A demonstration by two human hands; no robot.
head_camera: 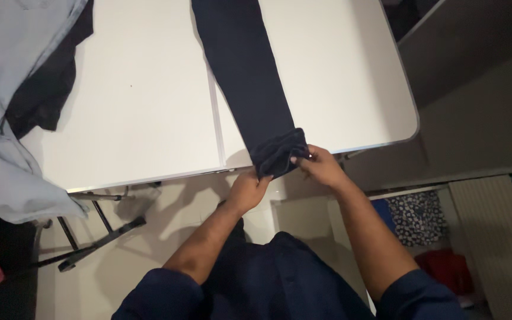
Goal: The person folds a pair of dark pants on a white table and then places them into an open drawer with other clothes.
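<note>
I'm watching my left hand (249, 188) and right hand (321, 166) both pinching, fingers closed, the dark garment's (244, 71) rolled end (278, 153) at the desk (143, 106) edge; it is probably overhanging, so loosening either grip risks it unrolling floorward.

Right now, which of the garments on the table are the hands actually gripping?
The long dark navy garment stretched down the white table's middle; both the left hand and right hand pinch its near end. The light blue garment lies untouched at left.
</note>
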